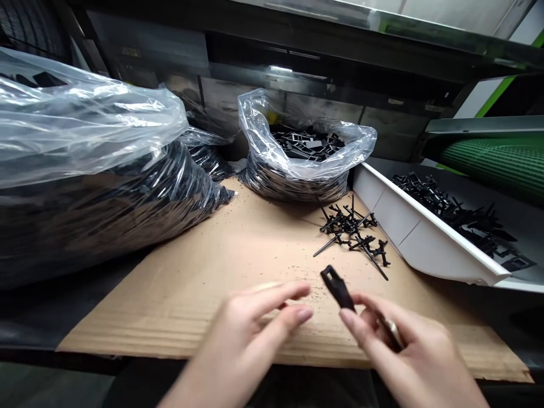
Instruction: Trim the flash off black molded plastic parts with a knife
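My right hand (410, 345) grips a flat black plastic piece (337, 286) between thumb and fingers, its end with a small rectangular hole pointing up and left. A second dark item with a shiny part (393, 328) lies within the curled fingers of this hand; its kind I cannot make out. My left hand (255, 328) is slightly blurred, thumb and index finger apart, with nothing visible between them, just left of the black piece. Beyond both hands, several black plastic sprues (351, 226) lie in a loose heap on the cardboard (204, 272).
A clear plastic bag (306, 170) full of black parts stands open at the back. Another big bag (106, 187) bulges over the left side. On the right, a white-walled chute (425, 232) holds more black pieces (450, 204) beside a green belt (501, 158).
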Demonstrator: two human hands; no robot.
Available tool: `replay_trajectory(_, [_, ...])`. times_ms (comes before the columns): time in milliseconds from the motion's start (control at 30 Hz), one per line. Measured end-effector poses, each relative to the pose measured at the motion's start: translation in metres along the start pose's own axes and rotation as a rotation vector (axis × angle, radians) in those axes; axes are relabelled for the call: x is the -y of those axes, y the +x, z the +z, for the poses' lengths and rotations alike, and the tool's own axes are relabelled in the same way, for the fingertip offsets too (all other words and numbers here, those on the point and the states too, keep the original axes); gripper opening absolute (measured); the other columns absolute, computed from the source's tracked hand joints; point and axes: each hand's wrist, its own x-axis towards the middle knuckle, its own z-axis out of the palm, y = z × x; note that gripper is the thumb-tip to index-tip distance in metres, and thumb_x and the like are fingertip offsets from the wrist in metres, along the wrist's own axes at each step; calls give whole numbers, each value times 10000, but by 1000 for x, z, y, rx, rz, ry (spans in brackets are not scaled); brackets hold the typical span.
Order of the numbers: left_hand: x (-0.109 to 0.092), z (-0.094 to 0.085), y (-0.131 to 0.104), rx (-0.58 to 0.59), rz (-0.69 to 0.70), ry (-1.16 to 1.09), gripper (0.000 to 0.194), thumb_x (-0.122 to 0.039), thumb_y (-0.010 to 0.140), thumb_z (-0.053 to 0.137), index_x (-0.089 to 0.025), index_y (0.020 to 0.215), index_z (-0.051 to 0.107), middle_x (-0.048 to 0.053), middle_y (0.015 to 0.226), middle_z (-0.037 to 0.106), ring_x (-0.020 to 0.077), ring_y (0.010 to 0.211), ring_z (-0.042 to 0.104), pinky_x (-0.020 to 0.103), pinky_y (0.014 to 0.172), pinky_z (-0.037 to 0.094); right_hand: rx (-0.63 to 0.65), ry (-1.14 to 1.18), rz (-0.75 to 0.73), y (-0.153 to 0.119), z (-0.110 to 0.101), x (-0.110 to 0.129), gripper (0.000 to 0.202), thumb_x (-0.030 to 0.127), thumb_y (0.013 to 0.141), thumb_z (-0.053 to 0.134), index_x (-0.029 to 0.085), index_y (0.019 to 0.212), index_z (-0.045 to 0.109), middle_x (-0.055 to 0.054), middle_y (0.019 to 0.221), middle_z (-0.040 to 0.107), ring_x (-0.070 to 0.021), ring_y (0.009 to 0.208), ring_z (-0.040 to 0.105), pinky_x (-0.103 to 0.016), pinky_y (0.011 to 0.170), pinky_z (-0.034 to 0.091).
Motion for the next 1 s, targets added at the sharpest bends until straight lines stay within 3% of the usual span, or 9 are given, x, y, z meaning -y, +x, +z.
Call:
replay_trajectory(67, [-4,15,5,168,-149,-347,212,-137,832,506,-220,977,635,-3,869,701,168,807,658,232,692,546,11,106,-27,-9,7,4,245,347,790,480,199,870,658,14,585,650,-112,454,603,-164,433,468])
replay_trajectory(133, [-4,26,7,185,-252,-488,210,-120,849,457,-176,958,628,17,816,695,167,755,662,244,672,547,47,95,-78,-14,14,2,272,345,805,457,191,928,643,-7,672,675,-117,498,620,-164,445,485])
replay_trajectory(267, [7,30,-1,63,-134,-12,217,-178,868,405,-153,886,620,43,745,644,180,706,626,271,633,526,36,-102,-149,-17,20,-12,427,408,842,394,152,1156,525,-65,920,676,-158,730,667,-193,552,537])
replay_trajectory(367, [17,28,-9,51,22,393,247,-199,870,376,-151,861,618,55,717,626,193,661,606,295,589,511,31,-230,-114,-16,23,-19,381,330,891,293,183,1093,582,-72,920,665,-181,783,656,-248,606,541])
replay_trajectory(433, [22,29,-12,33,104,528,263,-208,877,366,-143,829,616,54,678,625,190,608,601,290,539,501,64,-212,-148,-15,27,-21,352,264,887,305,182,1024,619,-71,882,665,-187,770,646,-276,657,527])
replay_trajectory(600, [27,32,-12,32,215,516,199,-175,856,424,-128,811,612,55,656,624,194,568,596,286,484,486,120,-167,-167,-12,34,-21,276,244,869,352,220,917,623,-34,768,641,-182,675,626,-292,600,492])
replay_trajectory(1000, [28,32,-13,57,223,496,187,-121,836,434,-130,771,609,38,622,601,181,545,566,295,497,475,180,-123,-152,-8,30,-18,259,238,862,352,230,858,610,-3,654,589,-145,589,594,-238,525,425])
